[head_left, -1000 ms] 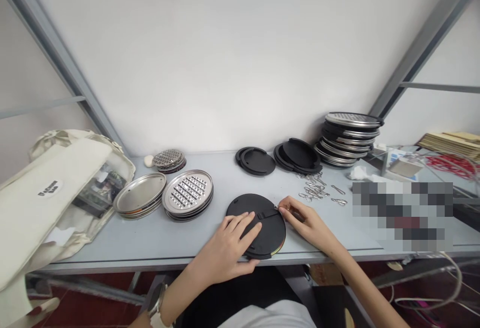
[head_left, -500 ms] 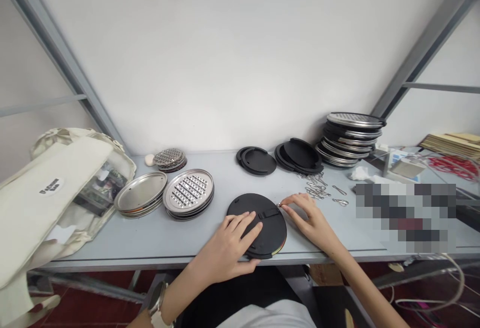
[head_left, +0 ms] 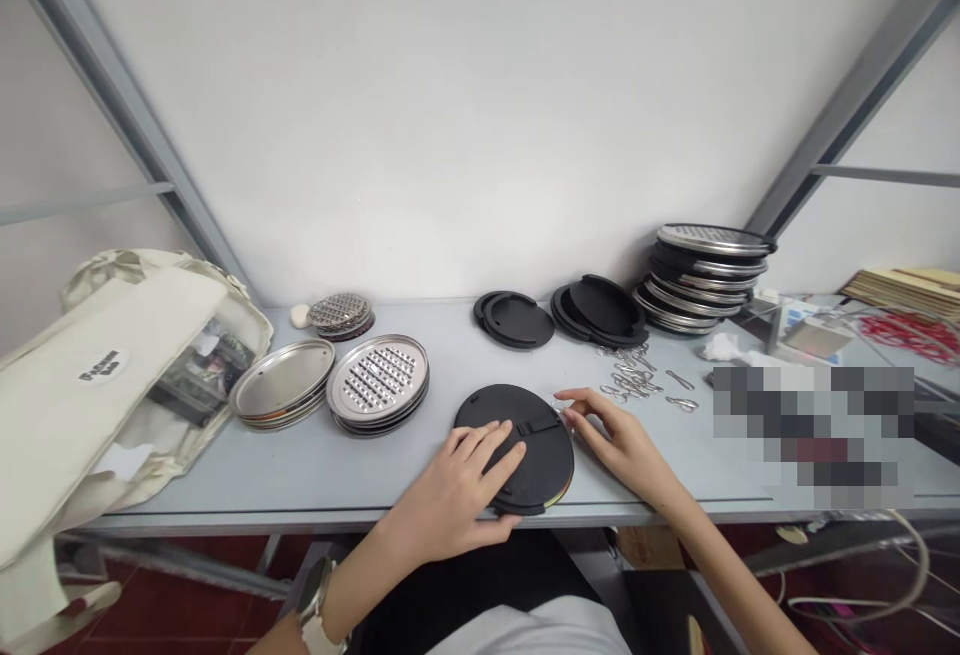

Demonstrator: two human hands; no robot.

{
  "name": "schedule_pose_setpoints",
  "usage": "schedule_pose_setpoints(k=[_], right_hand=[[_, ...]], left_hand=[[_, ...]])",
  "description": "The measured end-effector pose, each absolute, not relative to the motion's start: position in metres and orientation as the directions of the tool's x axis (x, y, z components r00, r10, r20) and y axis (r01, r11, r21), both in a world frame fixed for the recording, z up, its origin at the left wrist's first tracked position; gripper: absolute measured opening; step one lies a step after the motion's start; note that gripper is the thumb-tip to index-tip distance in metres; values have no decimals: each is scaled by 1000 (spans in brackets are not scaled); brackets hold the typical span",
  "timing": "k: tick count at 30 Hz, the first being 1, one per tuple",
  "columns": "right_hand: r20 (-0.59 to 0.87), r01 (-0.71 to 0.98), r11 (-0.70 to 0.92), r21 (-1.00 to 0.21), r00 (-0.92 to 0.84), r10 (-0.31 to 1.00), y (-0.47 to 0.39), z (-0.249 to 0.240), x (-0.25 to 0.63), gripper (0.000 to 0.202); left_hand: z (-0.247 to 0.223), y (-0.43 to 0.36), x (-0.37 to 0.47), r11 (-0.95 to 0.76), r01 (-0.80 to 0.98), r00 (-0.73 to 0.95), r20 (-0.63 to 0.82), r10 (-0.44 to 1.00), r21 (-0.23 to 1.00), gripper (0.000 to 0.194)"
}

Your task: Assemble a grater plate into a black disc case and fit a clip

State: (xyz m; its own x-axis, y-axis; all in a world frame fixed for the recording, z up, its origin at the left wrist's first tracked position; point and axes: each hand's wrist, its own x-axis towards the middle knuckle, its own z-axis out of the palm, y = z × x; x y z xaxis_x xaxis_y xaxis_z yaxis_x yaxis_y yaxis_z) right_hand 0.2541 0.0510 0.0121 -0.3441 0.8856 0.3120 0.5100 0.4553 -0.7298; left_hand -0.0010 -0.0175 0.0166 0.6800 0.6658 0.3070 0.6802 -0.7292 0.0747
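A round black disc (head_left: 487, 403) lies face down near the front edge of the table, with a dark strap-like piece (head_left: 541, 425) across its right part and a coloured strip along its lower right rim. My left hand (head_left: 480, 480) rests on it, fingers spread over the top and thumb along the near edge. Beside the disc's right rim, my right hand (head_left: 600, 425) has thumb and index finger around a small shiny metal clip (head_left: 557, 405), mostly hidden by the fingers. Several loose wire clips (head_left: 632, 375) are scattered beyond that hand.
Metal grater discs (head_left: 379, 380) and plain metal discs (head_left: 289, 375) are stacked on the left, near a cream bag (head_left: 127, 355). Black discs (head_left: 517, 320) and black rimmed holders (head_left: 604, 310) lie at the back. A tall stack of assembled graters (head_left: 705, 275) stands back right.
My right thumb and index finger have parted slightly at the disc's rim, the index shifting left and up. The strap-like piece looks flatter. My left hand has stayed put.
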Motion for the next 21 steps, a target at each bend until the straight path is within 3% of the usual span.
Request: schedule_pose_setpoints(k=[21], right_hand=[[269,494,471,-731,-425,864,46,20,249,22]], left_hand=[[17,-17,-2,-726,683,685,277,673,75,67]])
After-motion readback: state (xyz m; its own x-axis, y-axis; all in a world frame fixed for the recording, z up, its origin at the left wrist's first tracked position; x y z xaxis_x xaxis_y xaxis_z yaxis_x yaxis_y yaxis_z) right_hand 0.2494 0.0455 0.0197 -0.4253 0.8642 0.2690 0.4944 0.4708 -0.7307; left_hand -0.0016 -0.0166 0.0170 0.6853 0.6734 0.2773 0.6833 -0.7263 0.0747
